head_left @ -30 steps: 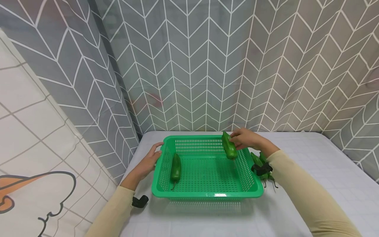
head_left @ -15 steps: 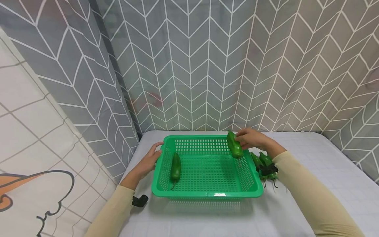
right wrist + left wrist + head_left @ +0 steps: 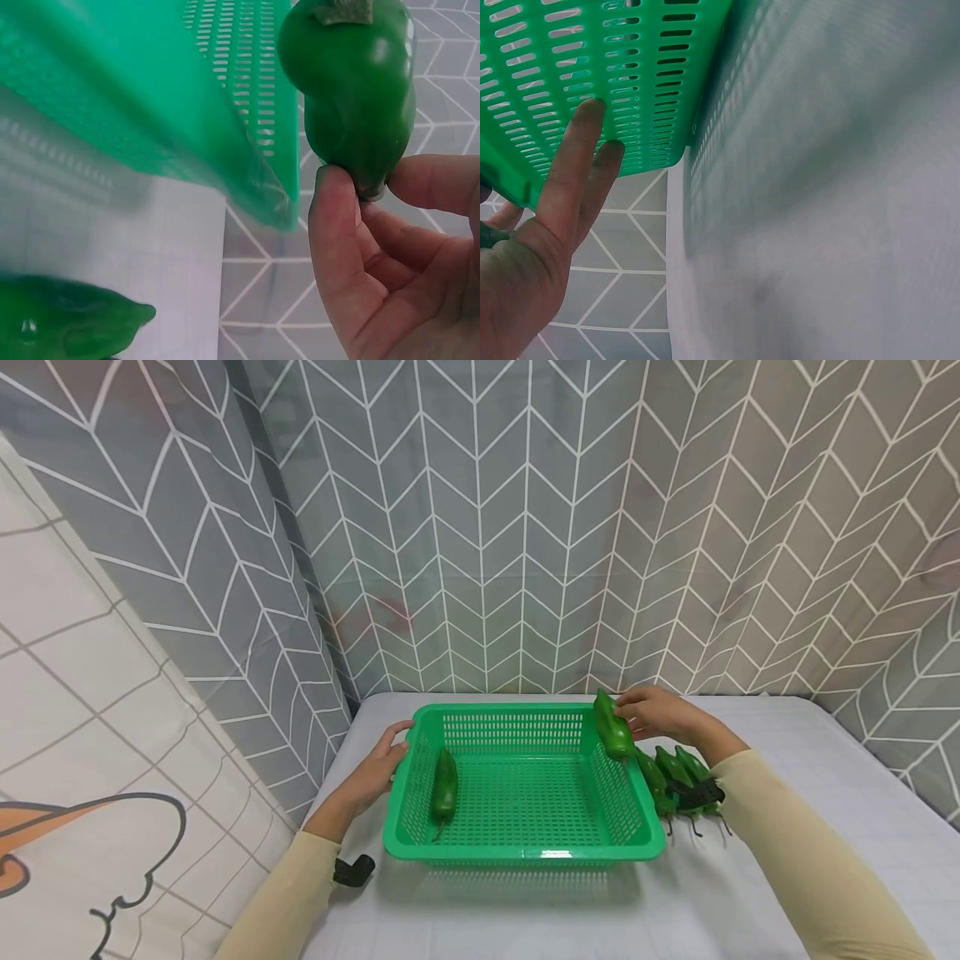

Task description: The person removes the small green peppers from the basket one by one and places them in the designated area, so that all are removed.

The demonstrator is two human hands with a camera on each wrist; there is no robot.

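Note:
A green plastic basket [image 3: 525,853] with slotted walls stands on the table. My left hand [image 3: 372,774] holds its left side; in the left wrist view two fingers [image 3: 574,169] lie against the slotted outer wall. My right hand [image 3: 654,717] pinches a glossy green chili pepper [image 3: 612,727] near its narrow tip, above the basket's far right corner. In the right wrist view, thumb and fingertips meet at this pepper's [image 3: 360,90] tip, and its stem end points away from the hand. Another green chili pepper [image 3: 445,785] lies in the basket along the left wall.
Outside the basket's right wall, several green chili peppers [image 3: 654,781] lie side by side on the white-covered table [image 3: 787,760], partly hidden by the right wrist's black strap [image 3: 696,794]. A grey patterned curtain [image 3: 525,568] hangs behind the table.
My right hand has moved right with the chili pepper, from over the basket's inside to its right rim. More of the peppers on the table show now. My left hand has stayed in place.

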